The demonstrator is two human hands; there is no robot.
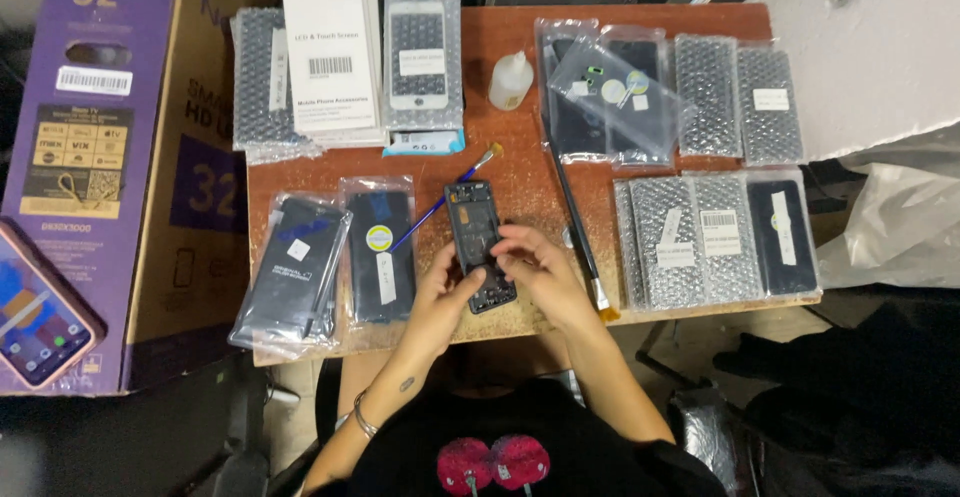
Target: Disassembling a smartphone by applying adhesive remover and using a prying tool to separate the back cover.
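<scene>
Hands on the phone frame point(480, 247) near the bench's point(520, 167) front edge, about mid-width. Our left hand point(440, 292) grips the frame's lower end, thumb across its face, fingers closed on it. Our right hand point(535, 267) sits on the frame's right side, fingers point(515, 239) curled onto the open interior; whether they pinch a small part is too small to tell.

Frame is tilted, top end resting on the bench, bottom lifted toward us.

Risks as we judge them:
- Frame is close to the front edge. If the left grip slips, it likely drops off toward the lap.
- Blue-handled brush point(445, 202) lies just left of the frame, tip touching or nearly so; a twist could knock it.
- Long black-handled brush point(580, 232) runs just beside the right hand, bristles at the front edge; a wrist nudge may roll it off.
- Bagged screens point(380, 247) crowd the left, one bag overhanging the front-left corner.
- Solvent bottle point(510, 79) stands well back, low spill risk.
</scene>
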